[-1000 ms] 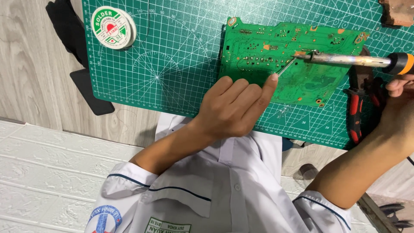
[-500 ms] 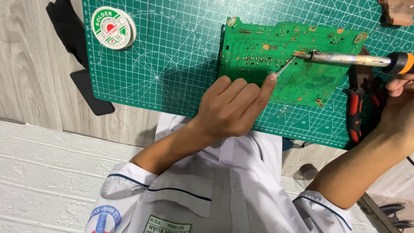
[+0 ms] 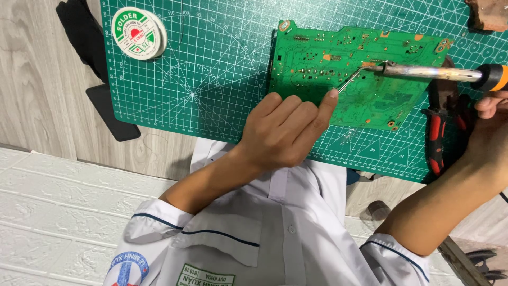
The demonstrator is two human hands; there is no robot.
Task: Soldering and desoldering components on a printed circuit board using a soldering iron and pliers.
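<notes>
We find the left hand (image 3: 288,130) curled knuckles-up, its grip pinching a thin solder wire (image 3: 349,82) that slants up to the iron's tip. Its forearm runs back toward the white shirt (image 3: 280,238). The right hand (image 3: 489,132), at the frame edge, has its grip closed on the orange handle of the soldering iron (image 3: 423,71), held level over the green circuit board (image 3: 349,74). The board lies on the green cutting mat (image 3: 211,63) on the wooden tabletop (image 3: 37,79). A solder spool (image 3: 138,33) sits far left; red-handled pliers (image 3: 442,124) lie beside the board.
</notes>
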